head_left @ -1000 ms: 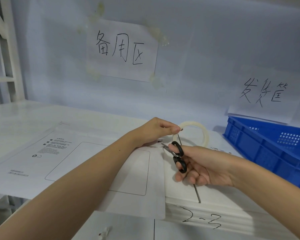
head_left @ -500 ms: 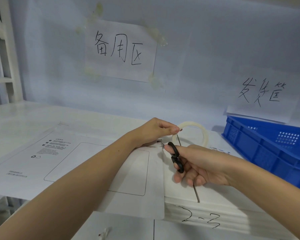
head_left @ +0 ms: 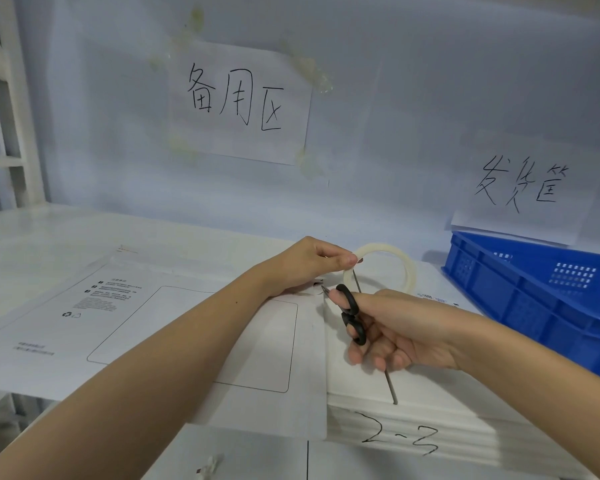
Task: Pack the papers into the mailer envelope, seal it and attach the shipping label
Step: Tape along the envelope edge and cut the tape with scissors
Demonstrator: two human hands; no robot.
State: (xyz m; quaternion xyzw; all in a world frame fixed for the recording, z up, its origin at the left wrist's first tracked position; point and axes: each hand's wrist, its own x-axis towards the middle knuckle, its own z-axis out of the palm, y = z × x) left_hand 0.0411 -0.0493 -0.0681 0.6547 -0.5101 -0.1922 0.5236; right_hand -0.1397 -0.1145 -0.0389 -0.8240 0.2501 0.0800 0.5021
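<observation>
1. The left hand (head_left: 303,263) pinches the near edge of a tape roll (head_left: 383,268), its grip clamped on the rim.
2. The right hand (head_left: 395,330) holds black-handled scissors (head_left: 352,315), fingers through the loops, blades pointing toward the left hand; blade position is too small to tell.
3. The white envelope (head_left: 125,327) lies flat on the bench (head_left: 32,244), under the left forearm, overhanging the front edge.
4. A blue crate (head_left: 541,292) stands at the right.

Pale wall (head_left: 395,98) with handwritten signs (head_left: 238,98); white shelf frame (head_left: 4,133) left; white table (head_left: 49,237).
</observation>
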